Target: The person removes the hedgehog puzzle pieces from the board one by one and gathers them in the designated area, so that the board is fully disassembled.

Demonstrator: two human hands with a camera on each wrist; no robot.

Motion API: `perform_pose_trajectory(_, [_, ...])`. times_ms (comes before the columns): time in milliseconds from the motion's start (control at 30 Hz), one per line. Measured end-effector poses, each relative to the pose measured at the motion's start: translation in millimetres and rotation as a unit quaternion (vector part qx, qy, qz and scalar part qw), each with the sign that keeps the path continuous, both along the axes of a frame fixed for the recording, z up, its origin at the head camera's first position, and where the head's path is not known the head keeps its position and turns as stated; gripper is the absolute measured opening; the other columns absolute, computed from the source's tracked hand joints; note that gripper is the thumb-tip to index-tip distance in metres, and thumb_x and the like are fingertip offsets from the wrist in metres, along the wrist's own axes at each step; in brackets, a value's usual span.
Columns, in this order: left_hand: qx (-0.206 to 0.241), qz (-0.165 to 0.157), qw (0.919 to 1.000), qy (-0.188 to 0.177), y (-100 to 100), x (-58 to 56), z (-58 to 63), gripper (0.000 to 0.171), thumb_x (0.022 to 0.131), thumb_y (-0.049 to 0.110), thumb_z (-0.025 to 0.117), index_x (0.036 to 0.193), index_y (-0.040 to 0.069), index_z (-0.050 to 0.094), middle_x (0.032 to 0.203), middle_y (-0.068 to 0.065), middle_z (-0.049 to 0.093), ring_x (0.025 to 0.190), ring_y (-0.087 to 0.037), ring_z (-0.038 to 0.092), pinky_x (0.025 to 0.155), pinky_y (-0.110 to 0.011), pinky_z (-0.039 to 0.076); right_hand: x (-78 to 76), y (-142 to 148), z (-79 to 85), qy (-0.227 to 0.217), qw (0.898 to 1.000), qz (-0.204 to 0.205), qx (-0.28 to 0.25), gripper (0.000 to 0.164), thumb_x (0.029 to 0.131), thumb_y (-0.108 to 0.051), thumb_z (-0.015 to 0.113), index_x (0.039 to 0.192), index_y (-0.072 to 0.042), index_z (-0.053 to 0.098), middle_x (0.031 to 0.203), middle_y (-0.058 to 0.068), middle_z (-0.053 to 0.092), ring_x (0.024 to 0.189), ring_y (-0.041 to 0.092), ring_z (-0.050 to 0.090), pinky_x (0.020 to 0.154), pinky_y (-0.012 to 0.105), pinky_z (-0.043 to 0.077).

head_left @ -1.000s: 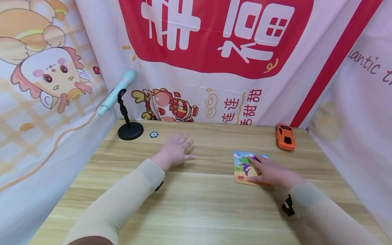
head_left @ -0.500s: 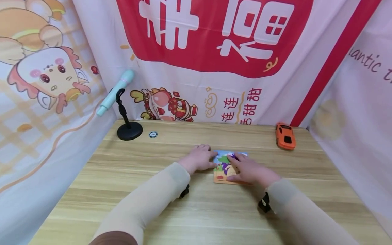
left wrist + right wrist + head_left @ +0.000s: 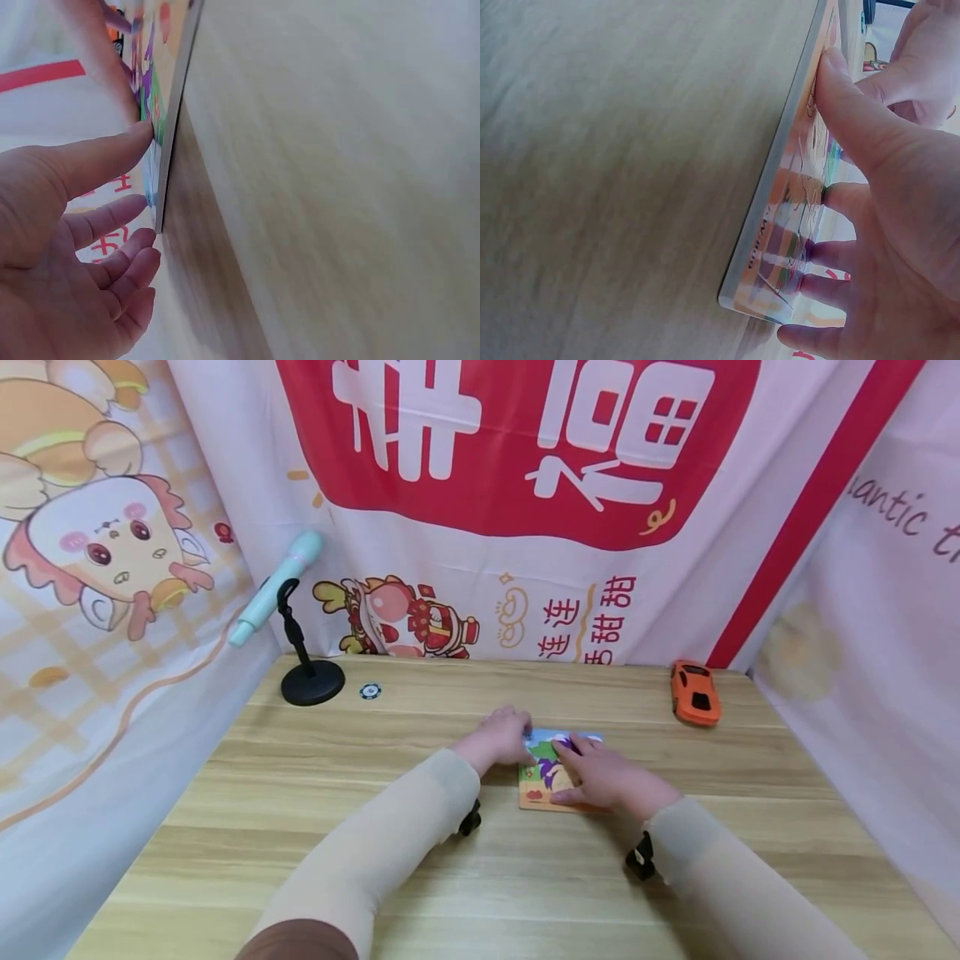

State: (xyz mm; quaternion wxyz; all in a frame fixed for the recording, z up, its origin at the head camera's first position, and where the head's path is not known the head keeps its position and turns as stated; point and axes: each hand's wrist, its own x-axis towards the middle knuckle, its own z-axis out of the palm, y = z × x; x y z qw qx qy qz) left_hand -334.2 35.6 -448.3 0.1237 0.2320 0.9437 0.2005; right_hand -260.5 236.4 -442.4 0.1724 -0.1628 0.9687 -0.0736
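A thin square picture puzzle (image 3: 540, 783) lies on the wooden table, printed with a purple-haired cartoon figure on blue, green and orange. Curved cut lines show on its face in the right wrist view. My right hand (image 3: 603, 777) rests on its right part, fingers and thumb spread over the picture. At the upper left corner is my left hand (image 3: 501, 737). In the left wrist view, the left thumb (image 3: 112, 157) touches the picture face and the index fingertip (image 3: 135, 202) meets it near the edge. The other left fingers sit loosely bent just beyond the corner.
An orange toy car (image 3: 695, 693) stands at the back right. At the back left are a black stand (image 3: 312, 682) with a mint-green microphone (image 3: 276, 589) and a small round chip (image 3: 371, 691). Printed cloth (image 3: 480, 552) hangs behind and at both sides of the table.
The right hand has slid the puzzle leftward toward the middle of the table. My left hand has moved right, from beside the chip to the puzzle's upper left corner.
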Motion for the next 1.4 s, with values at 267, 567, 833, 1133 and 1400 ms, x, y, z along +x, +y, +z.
perform_pose_trajectory(267, [0.011,0.038,0.9980,-0.048,6.9,-14.3,-7.4,0.045,0.075,0.032,0.086,0.110,0.018,0.061,0.108,0.000,0.051,0.098,-0.019,0.048,0.089,-0.038,0.041,0.3,-1.9,-1.1,-0.004,1.000,-0.003,0.003,0.097,0.082,-0.075,0.055,0.158,-0.028,0.019,0.163,0.015,0.007,0.146,0.044,0.011,0.109,0.063,0.022])
perform_pose_trajectory(567, [-0.037,-0.014,0.9987,0.032,7.5,0.5,11.6,0.040,0.078,0.034,0.084,0.112,0.017,0.069,0.104,0.001,0.055,0.098,-0.019,0.050,0.093,-0.039,0.039,1.3,-1.6,0.9,-0.012,1.000,-0.008,-0.005,0.096,0.082,-0.073,0.056,0.158,-0.028,0.019,0.164,0.015,0.006,0.146,0.043,0.010,0.109,0.063,0.023])
perform_pose_trajectory(833, [-0.070,-0.047,0.9932,0.080,10.1,8.1,19.1,0.036,0.080,0.036,0.082,0.107,0.014,0.072,0.098,0.002,0.056,0.093,-0.018,0.051,0.092,-0.038,0.039,0.9,-1.1,1.3,-0.014,1.000,-0.007,-0.006,0.095,0.083,-0.071,0.057,0.158,-0.027,0.019,0.163,0.017,0.005,0.146,0.044,0.009,0.109,0.062,0.024])
perform_pose_trajectory(1133, [0.019,-0.007,0.9997,-0.013,4.0,-1.7,8.3,0.044,0.079,0.029,0.084,0.114,0.012,0.063,0.111,-0.002,0.052,0.097,-0.019,0.052,0.087,-0.036,0.045,-1.0,-0.4,-2.9,-0.010,1.000,-0.004,-0.001,0.097,0.082,-0.073,0.056,0.158,-0.028,0.019,0.163,0.016,0.007,0.146,0.044,0.010,0.109,0.062,0.024])
perform_pose_trajectory(1400, [0.064,-0.001,0.9964,-0.056,5.1,-7.8,8.3,0.038,0.082,0.019,0.081,0.111,0.009,0.059,0.106,-0.004,0.053,0.094,-0.020,0.053,0.084,-0.034,0.047,-0.1,-0.3,-2.9,-0.010,1.000,-0.007,-0.004,0.096,0.082,-0.073,0.056,0.158,-0.028,0.018,0.163,0.015,0.006,0.146,0.042,0.009,0.110,0.061,0.023])
